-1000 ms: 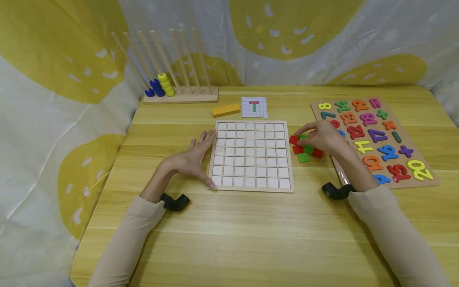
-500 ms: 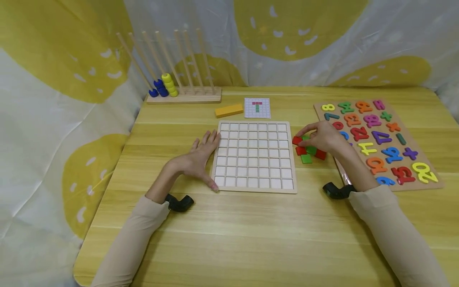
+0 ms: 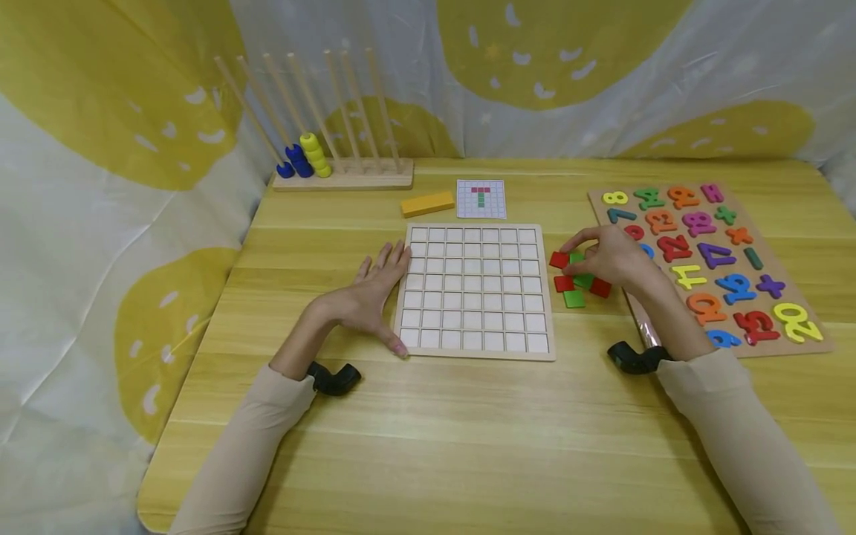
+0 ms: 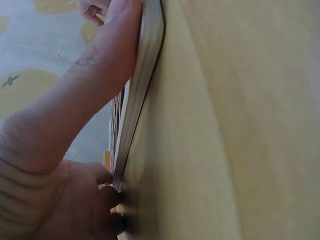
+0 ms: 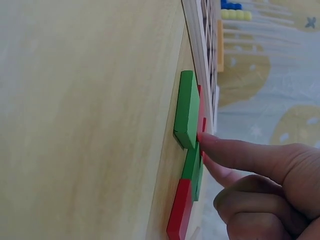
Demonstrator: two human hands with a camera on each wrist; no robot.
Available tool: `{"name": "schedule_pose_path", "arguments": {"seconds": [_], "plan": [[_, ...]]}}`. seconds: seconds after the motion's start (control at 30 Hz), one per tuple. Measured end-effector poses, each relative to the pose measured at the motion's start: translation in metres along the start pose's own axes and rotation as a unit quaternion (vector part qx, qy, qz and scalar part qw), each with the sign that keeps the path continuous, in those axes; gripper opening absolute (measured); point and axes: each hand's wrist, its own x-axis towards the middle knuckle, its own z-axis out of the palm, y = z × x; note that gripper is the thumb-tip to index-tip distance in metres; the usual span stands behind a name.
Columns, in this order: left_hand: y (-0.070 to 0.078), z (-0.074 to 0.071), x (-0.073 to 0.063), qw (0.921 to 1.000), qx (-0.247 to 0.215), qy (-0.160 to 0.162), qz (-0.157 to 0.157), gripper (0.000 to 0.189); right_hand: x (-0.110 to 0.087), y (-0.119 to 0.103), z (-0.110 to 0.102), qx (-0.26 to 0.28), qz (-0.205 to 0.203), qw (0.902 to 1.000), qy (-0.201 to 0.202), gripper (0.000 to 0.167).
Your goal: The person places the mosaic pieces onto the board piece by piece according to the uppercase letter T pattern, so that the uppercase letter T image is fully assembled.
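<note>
Tile at the fingertips: A flat square red tile [image 3: 558,259] sits just left of the bent right hand [image 3: 615,256], level with the gap between thumb and index finger. Being square, it offers no long axis. The right hand is plainly the nearer one.

Right-hand fingers: Thumb and index curve toward each other at the tile's edges, the other fingers tucked in. From here I cannot tell whether they grip it or merely touch.

Tile cluster: Beside the hand lie a second red tile [image 3: 564,283], a red tile on the right [image 3: 600,287] and a square green tile [image 3: 574,299] nearest the person.

Grid board: The pale wooden board of square white cells [image 3: 472,284] lies left of the tiles, a narrow strip of table between.

Left hand: The left hand [image 3: 366,299] is spread along the board's left edge, thumb at the near corner, gripping nothing.

Pattern card: Behind the board, a small white gridded card [image 3: 495,210] shows a red-and-green T.

Against half a second earlier: Little has altered; the right fingertips sit slightly farther right on the tile, baring more of its face, while the left hand is unmoved.
</note>
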Motion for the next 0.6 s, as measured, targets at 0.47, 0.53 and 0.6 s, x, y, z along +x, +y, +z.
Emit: {"name": "schedule_pose_path", "arguments": {"seconds": [0.47,0.53,0.6], "plan": [[0.0005,0.0002,0.0008,1.0000,0.007,-0.001,0.000,0.162,0.0033,0.0031,0.0007,-0.012,-0.006,0.9998,0.016,0.040],[0.0009,0.0001,0.0003,1.0000,0.009,-0.001,-0.001,0.162,0.0034,0.0033,0.0001,-0.017,-0.017,0.9996,0.014,0.038],[0.0012,0.0000,-0.0003,0.9999,0.011,-0.001,-0.001,0.162,0.0033,0.0036,-0.0010,-0.022,-0.029,0.9993,0.005,0.037]]}}
